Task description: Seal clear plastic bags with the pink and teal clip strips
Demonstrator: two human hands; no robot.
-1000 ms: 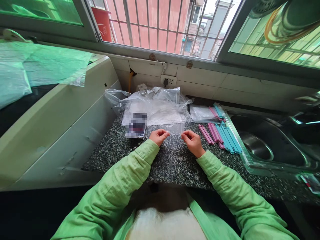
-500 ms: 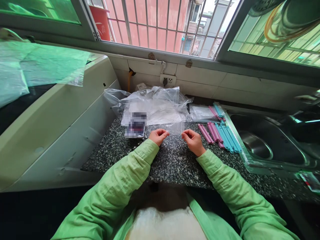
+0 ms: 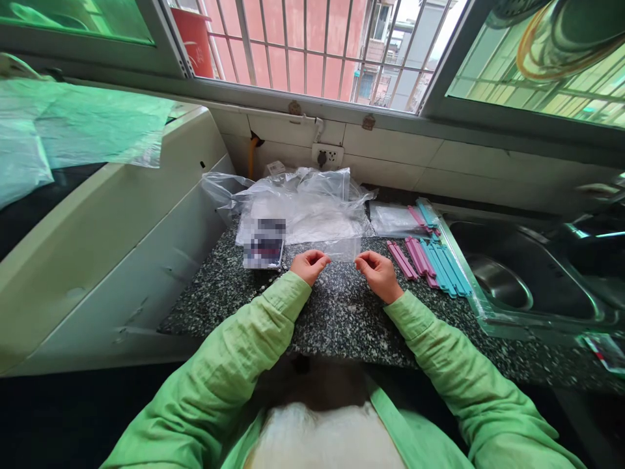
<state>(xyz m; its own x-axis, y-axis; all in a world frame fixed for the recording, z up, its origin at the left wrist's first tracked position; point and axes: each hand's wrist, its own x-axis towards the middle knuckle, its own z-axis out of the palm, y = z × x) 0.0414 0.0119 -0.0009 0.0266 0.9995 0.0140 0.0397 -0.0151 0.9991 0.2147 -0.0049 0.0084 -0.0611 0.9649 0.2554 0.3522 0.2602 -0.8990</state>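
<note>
On the speckled dark countertop (image 3: 342, 319), between a white appliance (image 3: 112, 241) along its left edge and a steel sink (image 3: 527, 280) sunk into its right end, the work sits near the middle, closer to the back wall than to the front edge. Against the back edge lies a big heap of crumpled clear plastic bags (image 3: 303, 205), with a blurred dark card (image 3: 264, 243) resting on its left front corner. Toward the sink, a fan of pink and blue sealing sticks (image 3: 430, 260) lies flat on the stone, and behind it a flat clear packet (image 3: 398, 220) holds a few more sticks.

The small clear bag (image 3: 342, 249) lies just in front of the heap, stretched between the 2 hands. The left hand (image 3: 308, 266) is curled and pinches the bag's left near corner between thumb and fingertips; the right hand (image 3: 378, 275) is curled the same way and pinches the right near corner. Both wrists rest low over the stone, green sleeves (image 3: 258, 339) running back toward the front edge. The bag's far side touches or overlaps the heap; which, I cannot tell. The sticks lie just beside the right hand, not touching it. Nothing lies between the hands and the bag.
</note>
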